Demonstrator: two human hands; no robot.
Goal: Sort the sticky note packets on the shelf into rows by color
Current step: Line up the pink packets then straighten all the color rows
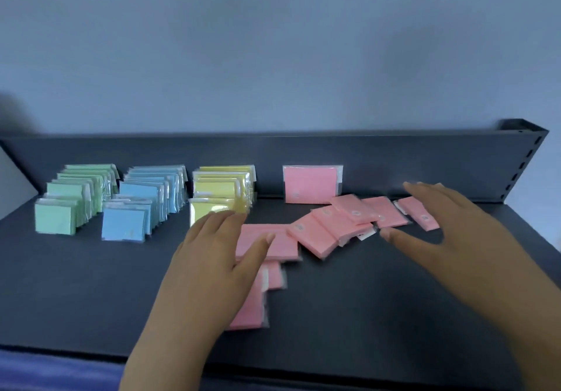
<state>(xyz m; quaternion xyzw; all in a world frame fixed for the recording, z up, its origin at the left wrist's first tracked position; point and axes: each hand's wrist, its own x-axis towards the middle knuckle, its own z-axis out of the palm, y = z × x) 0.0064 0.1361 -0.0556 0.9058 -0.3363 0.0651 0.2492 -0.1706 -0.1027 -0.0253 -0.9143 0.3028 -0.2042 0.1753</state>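
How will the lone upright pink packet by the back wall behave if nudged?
The upright pink packet stands on a thin edge, so it probably tips easily. Its glossy clear wrap likely slides on the shelf. It looks flat-faced, so probably stiff.

Standing rows on the shelf (pixel 91 284): three, being one green row (pixel 76 196), one blue row (pixel 145 202) and one yellow row (pixel 221 190) (packets per row overlap too tightly to count). Pink: one upright pink packet (pixel 312 183), plus at least eight loose pink packets (pixel 315 236) lying flat. Hands: two, left hand (pixel 212 257) and right hand (pixel 455 223).
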